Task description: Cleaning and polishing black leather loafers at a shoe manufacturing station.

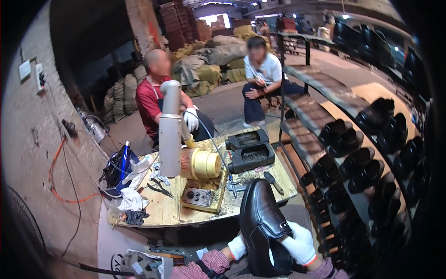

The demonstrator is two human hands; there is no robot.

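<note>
A black leather slip-on shoe (pixel 262 204) with a small metal ornament on its strap is held upright, toe up, in front of me near the table edge. A second black shoe seems pressed against its left side, but their outlines merge. My right hand (pixel 299 244), in a white knit glove, is closed round the shoe's right side by the opening. My left hand (pixel 237 246), gloved too, grips from the left; its fingers are hidden behind the black leather. Beyond the toe lie a dark-headed brush (pixel 273 182) and a small metal hammer-like tool (pixel 235 186).
On the wooden table (pixel 172 214) stand a grey post machine (pixel 170 130) with a yellow drum (pixel 206 162), black trays (pixel 246 151) and pliers (pixel 160 188). A rack (pixel 316 139) of black shoes rises at right. Two people sit beyond: one in red (pixel 151 100), another in white (pixel 272 69).
</note>
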